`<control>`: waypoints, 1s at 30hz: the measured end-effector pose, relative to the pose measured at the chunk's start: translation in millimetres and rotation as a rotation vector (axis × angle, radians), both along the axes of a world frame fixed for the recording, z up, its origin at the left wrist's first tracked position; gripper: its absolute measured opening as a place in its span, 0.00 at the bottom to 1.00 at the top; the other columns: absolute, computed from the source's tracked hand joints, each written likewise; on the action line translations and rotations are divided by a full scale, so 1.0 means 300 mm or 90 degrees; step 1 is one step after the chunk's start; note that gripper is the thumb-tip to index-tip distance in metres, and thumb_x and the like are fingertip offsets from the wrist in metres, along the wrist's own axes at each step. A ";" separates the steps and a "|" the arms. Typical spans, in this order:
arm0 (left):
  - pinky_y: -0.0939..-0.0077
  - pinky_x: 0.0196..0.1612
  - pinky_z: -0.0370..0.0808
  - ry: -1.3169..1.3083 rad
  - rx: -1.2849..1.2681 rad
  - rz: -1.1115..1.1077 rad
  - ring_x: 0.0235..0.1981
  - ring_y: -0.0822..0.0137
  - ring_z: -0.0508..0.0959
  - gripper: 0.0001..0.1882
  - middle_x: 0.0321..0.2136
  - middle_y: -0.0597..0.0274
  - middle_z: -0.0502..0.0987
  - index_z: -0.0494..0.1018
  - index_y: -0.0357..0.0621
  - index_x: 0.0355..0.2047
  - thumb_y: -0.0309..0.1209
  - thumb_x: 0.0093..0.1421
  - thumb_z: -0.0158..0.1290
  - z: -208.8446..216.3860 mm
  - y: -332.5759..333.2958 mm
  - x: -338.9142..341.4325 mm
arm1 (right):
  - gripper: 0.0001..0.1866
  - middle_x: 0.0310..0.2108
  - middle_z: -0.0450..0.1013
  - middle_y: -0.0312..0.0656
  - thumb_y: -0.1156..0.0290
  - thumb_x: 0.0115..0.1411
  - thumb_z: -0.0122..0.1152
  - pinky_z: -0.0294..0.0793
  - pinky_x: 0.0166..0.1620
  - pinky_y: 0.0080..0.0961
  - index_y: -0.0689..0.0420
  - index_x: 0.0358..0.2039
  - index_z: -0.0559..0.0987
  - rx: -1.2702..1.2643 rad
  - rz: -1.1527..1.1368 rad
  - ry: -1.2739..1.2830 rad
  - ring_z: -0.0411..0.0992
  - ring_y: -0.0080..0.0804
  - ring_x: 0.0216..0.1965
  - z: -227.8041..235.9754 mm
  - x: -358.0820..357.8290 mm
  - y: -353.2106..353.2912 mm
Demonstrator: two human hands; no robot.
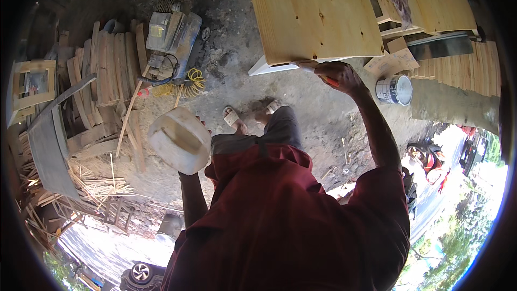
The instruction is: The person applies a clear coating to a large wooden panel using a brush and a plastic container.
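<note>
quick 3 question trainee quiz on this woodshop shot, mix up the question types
1. True or false: the left hand holds a white plastic container.
2. The right hand is at the edge of: A) the paint can B) the pale wooden panel C) the compressor
3. What colour is the coiled hose on the ground?

Key: 1 true; 2 B; 3 yellow

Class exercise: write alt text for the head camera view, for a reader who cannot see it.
Seen from above, a person's right hand presses a brush against the edge of a pale wooden panel, while the left hand holds a white tub over a dirt floor.
</note>
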State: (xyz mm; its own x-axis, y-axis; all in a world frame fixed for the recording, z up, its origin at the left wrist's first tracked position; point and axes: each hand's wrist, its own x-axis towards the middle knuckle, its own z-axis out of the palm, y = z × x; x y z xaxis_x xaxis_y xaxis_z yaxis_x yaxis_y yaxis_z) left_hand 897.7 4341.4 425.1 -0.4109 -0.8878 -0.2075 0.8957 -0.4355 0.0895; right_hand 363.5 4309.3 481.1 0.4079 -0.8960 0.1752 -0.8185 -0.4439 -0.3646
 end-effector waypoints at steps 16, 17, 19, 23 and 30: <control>0.48 0.66 0.58 -0.123 0.121 0.148 0.65 0.54 0.61 0.37 0.64 0.51 0.61 0.52 0.45 0.68 0.56 0.67 0.39 -0.022 0.303 -0.601 | 0.15 0.38 0.80 0.33 0.75 0.49 0.69 0.81 0.43 0.32 0.45 0.38 0.82 -0.010 0.033 0.020 0.80 0.35 0.36 -0.059 -0.777 0.154; 0.47 0.66 0.58 -0.115 0.118 0.148 0.65 0.54 0.61 0.37 0.64 0.51 0.61 0.52 0.45 0.68 0.56 0.67 0.39 -0.021 0.315 -0.651 | 0.14 0.38 0.80 0.32 0.73 0.50 0.68 0.81 0.43 0.32 0.44 0.39 0.82 -0.010 0.025 -0.017 0.80 0.35 0.36 -0.074 -0.815 0.152; 0.47 0.66 0.58 -0.109 0.109 0.148 0.65 0.54 0.61 0.37 0.64 0.51 0.61 0.52 0.45 0.68 0.56 0.67 0.39 -0.012 0.338 -0.756 | 0.15 0.39 0.80 0.32 0.73 0.51 0.68 0.82 0.42 0.32 0.43 0.39 0.82 0.013 0.011 -0.028 0.80 0.34 0.36 -0.082 -0.936 0.172; 0.47 0.66 0.58 -0.102 0.102 0.146 0.65 0.54 0.61 0.37 0.64 0.50 0.61 0.52 0.45 0.67 0.56 0.67 0.40 -0.001 0.373 -0.912 | 0.16 0.39 0.80 0.33 0.74 0.50 0.69 0.82 0.41 0.32 0.43 0.40 0.81 -0.026 0.012 0.004 0.79 0.35 0.36 -0.092 -1.141 0.222; 0.47 0.66 0.58 -0.102 0.083 0.150 0.64 0.54 0.61 0.37 0.64 0.50 0.61 0.52 0.45 0.67 0.56 0.66 0.40 0.024 0.386 -1.047 | 0.14 0.36 0.80 0.36 0.76 0.49 0.70 0.81 0.39 0.33 0.48 0.37 0.80 -0.005 0.014 -0.008 0.79 0.38 0.35 -0.056 -1.404 0.279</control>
State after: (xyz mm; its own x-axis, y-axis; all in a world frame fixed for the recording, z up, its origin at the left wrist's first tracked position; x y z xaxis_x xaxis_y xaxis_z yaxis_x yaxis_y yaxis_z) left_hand 583.6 4457.3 432.3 -0.1493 -0.9163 -0.3717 0.9524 -0.2343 0.1950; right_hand -57.7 4392.9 464.4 0.4251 -0.8853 0.1883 -0.8036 -0.4649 -0.3715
